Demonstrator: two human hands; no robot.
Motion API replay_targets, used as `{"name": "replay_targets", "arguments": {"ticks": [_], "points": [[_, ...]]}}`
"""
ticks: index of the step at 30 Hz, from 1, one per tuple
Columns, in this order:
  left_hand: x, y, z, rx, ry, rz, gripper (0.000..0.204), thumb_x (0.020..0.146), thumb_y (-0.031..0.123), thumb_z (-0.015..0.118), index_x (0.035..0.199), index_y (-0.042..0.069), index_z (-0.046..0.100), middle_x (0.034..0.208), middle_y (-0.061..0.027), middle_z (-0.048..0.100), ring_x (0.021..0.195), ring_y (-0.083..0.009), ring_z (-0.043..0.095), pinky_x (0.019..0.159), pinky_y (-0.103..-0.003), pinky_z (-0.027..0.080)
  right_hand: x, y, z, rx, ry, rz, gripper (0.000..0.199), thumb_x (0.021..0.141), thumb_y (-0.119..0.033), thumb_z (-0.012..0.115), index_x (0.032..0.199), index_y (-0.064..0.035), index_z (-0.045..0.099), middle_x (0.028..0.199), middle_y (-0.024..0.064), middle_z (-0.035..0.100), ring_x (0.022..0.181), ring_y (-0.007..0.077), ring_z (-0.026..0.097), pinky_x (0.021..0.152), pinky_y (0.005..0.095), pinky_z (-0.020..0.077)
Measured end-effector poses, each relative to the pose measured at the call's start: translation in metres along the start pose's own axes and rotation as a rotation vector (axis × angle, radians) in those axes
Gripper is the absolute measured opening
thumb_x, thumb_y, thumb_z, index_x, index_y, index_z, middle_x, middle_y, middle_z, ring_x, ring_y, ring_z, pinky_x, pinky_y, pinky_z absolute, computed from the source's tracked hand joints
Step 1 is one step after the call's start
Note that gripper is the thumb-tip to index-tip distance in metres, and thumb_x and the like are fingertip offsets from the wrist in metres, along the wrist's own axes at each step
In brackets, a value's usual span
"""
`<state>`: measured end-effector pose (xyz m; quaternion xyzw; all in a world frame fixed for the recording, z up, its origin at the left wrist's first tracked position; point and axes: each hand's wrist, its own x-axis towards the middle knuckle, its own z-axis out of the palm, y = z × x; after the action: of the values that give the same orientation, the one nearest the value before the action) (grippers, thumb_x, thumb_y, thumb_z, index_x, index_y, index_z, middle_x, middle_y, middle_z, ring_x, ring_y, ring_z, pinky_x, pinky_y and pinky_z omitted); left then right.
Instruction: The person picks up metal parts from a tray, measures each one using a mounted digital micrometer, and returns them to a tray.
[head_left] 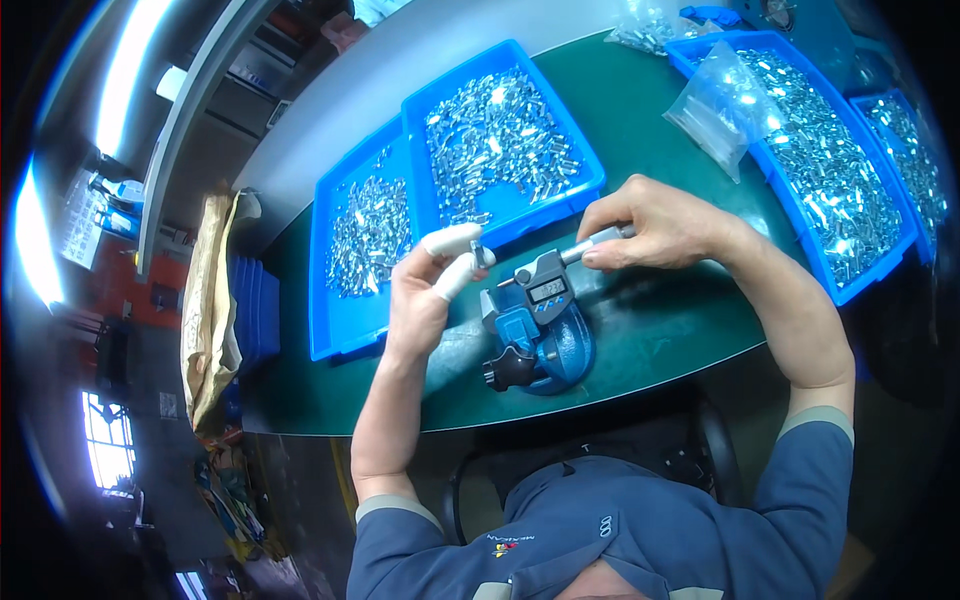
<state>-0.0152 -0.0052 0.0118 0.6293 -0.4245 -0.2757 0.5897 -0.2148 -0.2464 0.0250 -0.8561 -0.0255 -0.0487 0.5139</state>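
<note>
My left hand [424, 290], with white covers on its thumb and forefinger, pinches a small metal cylinder [483, 256] between the fingertips. The part is just left of a digital micrometer [548, 288], apart from its measuring gap. A blue stand [570, 350] with a black knob [510, 370] clamps the micrometer at a tilt. My right hand [665, 228] is closed round the micrometer's grey thimble [603, 238], thumb below and fingers above.
Two blue trays [588, 202] [316, 290] of small metal parts lie beyond my left hand. At the right are another long blue tray [860, 285] of parts and a clear plastic bag [705, 120] over its edge. Brown paper sacking [210, 310] stands at the green table's [650, 355] left end.
</note>
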Motion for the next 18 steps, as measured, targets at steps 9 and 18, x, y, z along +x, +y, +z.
{"name": "replay_targets", "arguments": {"ticks": [9,18], "points": [[-0.017,-0.006,0.005,-0.129,-0.018,-0.134,0.031,0.091,0.011,0.070,0.120,0.002,0.063,0.099,-0.0095,0.070,0.086,-0.0158,0.067,0.078,-0.029,0.054,0.006,0.006,0.003,-0.038,0.031,-0.028,0.033,0.084,-0.028,0.074,0.094,0.0032,0.072,0.076,0.0114,0.070,0.069,0.0194,0.065,0.066,0.0319,0.0507],[-0.019,-0.003,0.010,-0.202,-0.008,-0.159,0.026,0.092,0.001,0.065,0.119,0.003,0.064,0.098,-0.0079,0.069,0.086,-0.0150,0.067,0.075,-0.029,0.054,0.003,0.005,0.000,-0.050,0.029,-0.040,0.035,0.088,-0.033,0.072,0.095,0.0010,0.072,0.082,0.0110,0.069,0.077,0.0203,0.064,0.070,0.0337,0.0500]]}}
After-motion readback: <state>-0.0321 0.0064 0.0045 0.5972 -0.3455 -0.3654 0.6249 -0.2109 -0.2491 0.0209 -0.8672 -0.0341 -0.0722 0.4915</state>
